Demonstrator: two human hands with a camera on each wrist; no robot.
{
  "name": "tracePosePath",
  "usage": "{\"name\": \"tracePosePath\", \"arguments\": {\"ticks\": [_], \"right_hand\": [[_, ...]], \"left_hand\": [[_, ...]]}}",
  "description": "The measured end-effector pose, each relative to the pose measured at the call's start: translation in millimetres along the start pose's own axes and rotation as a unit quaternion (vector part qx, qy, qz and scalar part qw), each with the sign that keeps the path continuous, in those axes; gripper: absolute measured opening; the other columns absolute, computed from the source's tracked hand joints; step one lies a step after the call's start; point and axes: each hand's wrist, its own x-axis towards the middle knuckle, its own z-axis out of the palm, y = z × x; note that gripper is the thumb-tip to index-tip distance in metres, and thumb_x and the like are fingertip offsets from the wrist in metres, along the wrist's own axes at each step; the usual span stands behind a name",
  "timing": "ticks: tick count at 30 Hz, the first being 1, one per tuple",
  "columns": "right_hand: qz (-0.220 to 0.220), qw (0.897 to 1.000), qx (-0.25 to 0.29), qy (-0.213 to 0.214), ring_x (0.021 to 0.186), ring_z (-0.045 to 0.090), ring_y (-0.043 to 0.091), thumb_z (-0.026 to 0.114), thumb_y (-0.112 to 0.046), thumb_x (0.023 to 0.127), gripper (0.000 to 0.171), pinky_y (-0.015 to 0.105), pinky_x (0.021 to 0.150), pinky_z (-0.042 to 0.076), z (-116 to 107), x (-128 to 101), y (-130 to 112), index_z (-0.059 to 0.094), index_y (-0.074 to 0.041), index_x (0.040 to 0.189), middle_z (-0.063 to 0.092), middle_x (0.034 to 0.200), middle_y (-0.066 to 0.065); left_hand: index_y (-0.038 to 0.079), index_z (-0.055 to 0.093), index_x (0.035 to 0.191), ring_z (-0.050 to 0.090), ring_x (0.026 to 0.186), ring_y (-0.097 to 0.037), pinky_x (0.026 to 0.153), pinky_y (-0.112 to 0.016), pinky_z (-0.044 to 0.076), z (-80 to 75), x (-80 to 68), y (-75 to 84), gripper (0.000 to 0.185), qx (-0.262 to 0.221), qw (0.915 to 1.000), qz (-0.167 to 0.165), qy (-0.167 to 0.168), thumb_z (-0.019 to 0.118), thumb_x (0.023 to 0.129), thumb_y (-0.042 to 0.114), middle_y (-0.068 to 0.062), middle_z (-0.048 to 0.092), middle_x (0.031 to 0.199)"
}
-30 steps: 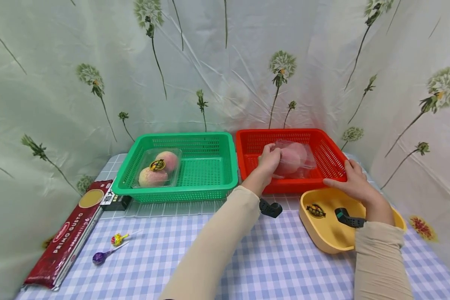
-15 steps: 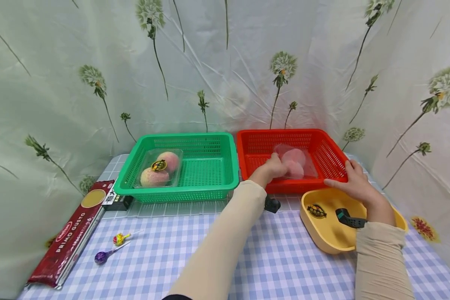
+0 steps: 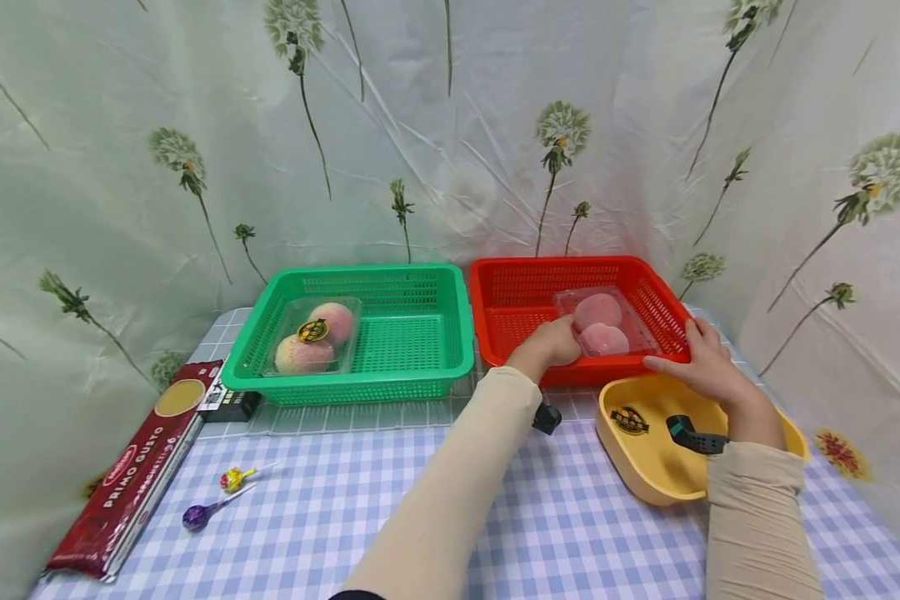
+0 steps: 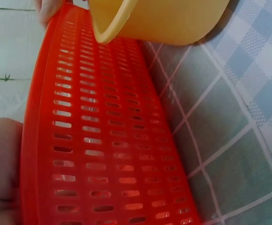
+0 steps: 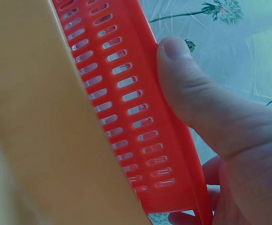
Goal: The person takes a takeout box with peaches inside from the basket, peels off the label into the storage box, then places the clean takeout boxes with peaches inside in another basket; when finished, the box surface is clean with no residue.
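Peach pack [image 3: 607, 327], a clear lidded tray with two peaches, lies inside the red basket [image 3: 513, 275] toward its right wall, its long axis running from the basket's near edge to its far edge. In the head view the left hand [image 3: 553, 343] reaches over the basket's near rim and touches the pack's left near corner; the pack lies just to the right of its fingertips, and whether those fingers pinch the plastic or only rest on it I cannot tell. The right hand [image 3: 696, 362] grips the basket's near right corner, thumb on the rim, so the left hand is the nearer to the pack. Left of the red basket stands a green basket [image 3: 427, 371] holding a second peach pack [image 3: 315, 335]. In front of the red basket's right corner sits a yellow bowl [image 3: 645, 467] with a round sticker inside.

The left wrist view shows the red basket's [image 4: 108, 140] slotted outer wall, the yellow bowl [image 4: 173, 21] just beside it, and checked tablecloth [image 4: 248, 117] below; the pack is out of sight.

The right wrist view shows the right hand [image 5: 220, 140] with its thumb [image 5: 183, 89] pressed flat on the red basket's [image 5: 122, 93] rim, other fingers curled beneath the corner.
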Motion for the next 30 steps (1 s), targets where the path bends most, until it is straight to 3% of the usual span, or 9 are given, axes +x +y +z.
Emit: {"name": "tracePosePath", "arguments": {"ticks": [5,9,12,16,24,30], "right_hand": [[0.007,1.0,-0.004,-0.001,0.139,0.0,0.062,0.06,-0.057,0.092,0.116,0.077,0.104,0.028,1.2,0.5,-1.0,-0.018,0.003,0.154,-0.02,0.158,0.036],[0.006,1.0,-0.007,-0.002,0.139,0.0,0.063,0.059,-0.057,0.092,0.116,0.078,0.104,0.028,0.6,0.0,-0.8,-0.018,0.004,0.153,-0.021,0.158,0.036],[0.003,1.0,-0.006,-0.004,0.139,-0.001,0.064,0.059,-0.057,0.092,0.116,0.079,0.104,0.026,0.0,0.7,0.1,-0.019,0.004,0.153,-0.022,0.158,0.036],[0.001,1.0,-0.003,-0.004,0.139,-0.002,0.064,0.06,-0.058,0.092,0.117,0.079,0.104,0.023,0.2,2.5,0.8,-0.019,0.003,0.153,-0.023,0.158,0.035],[-0.002,1.0,0.0,-0.005,0.139,-0.001,0.063,0.061,-0.059,0.091,0.118,0.079,0.104,0.026,0.8,0.7,-0.8,-0.018,0.003,0.153,-0.022,0.158,0.035],[-0.001,1.0,-0.001,-0.002,0.139,0.0,0.064,0.061,-0.06,0.09,0.119,0.079,0.103,0.028,1.2,0.0,-0.4,-0.018,0.003,0.154,-0.022,0.158,0.035]], "left_hand": [[0.026,0.046,0.147,0.054,0.124,-0.016,0.107,-0.039,0.049,4.5,1.4,-4.6,0.062,0.04,0.9946,0.039,0.087,0.068,0.09,0.024,0.002,0.057,0.138],[0.03,0.043,0.149,0.053,0.131,-0.013,0.106,-0.035,0.05,6.2,-2.6,-9.6,0.06,0.045,0.9791,0.109,0.166,0.065,0.093,0.024,0.005,0.051,0.146],[0.028,0.045,0.147,0.053,0.133,-0.01,0.105,-0.031,0.05,4.1,-11.5,-14.6,0.056,0.025,0.9677,0.156,0.196,0.063,0.095,0.021,0.006,0.052,0.146],[0.026,0.047,0.146,0.055,0.13,-0.011,0.104,-0.03,0.05,-0.1,-31.4,-23.4,0.054,-0.016,0.9635,0.183,0.195,0.063,0.095,0.02,0.004,0.054,0.144],[0.022,0.047,0.145,0.054,0.13,-0.019,0.104,-0.04,0.051,-14.3,-79.3,-58.9,0.05,-0.141,0.9603,0.191,0.146,0.059,0.098,0.016,0.003,0.056,0.141],[0.017,0.049,0.144,0.054,0.13,-0.023,0.107,-0.042,0.048,-33.4,-109.3,-92.9,0.047,-0.154,0.9499,0.224,0.153,0.057,0.098,0.013,-0.001,0.056,0.142]]}}
